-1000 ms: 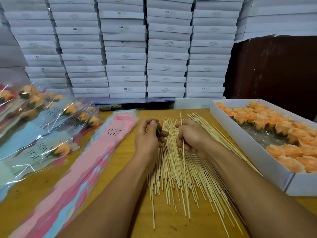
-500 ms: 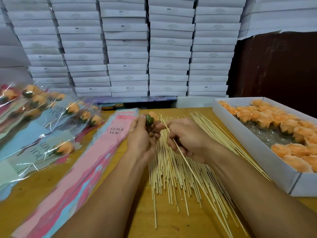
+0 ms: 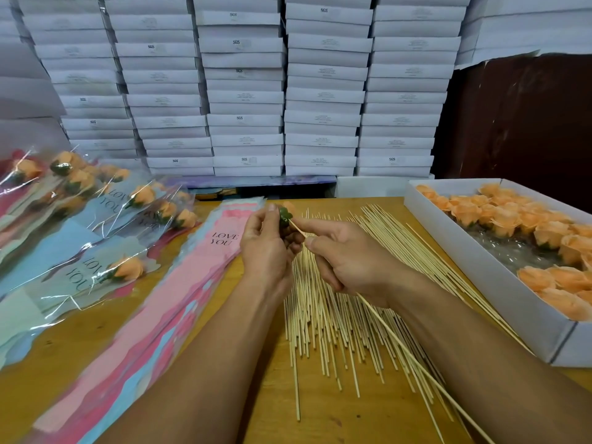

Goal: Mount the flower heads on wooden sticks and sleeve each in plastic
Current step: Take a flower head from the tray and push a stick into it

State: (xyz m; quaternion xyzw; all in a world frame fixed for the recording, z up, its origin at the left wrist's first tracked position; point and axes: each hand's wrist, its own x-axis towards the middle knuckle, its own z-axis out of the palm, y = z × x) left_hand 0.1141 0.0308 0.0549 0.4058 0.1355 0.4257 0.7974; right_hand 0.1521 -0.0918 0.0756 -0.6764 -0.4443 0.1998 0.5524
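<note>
Holding flower head (image 3: 284, 216) in left hand (image 3: 266, 248), fingers curled round its green base, above table (image 3: 224, 363); pinching wooden stick (image 3: 400, 344) in right hand (image 3: 349, 261), tip touching the base; loose sticks (image 3: 333, 318) beneath; sleeves (image 3: 179, 290) left; box of flower heads (image 3: 499, 283) right.

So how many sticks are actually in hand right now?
1: the stick is pinched by the right hand, tip at the flower head in the left hand. The loose sticks lie on the table.
</note>
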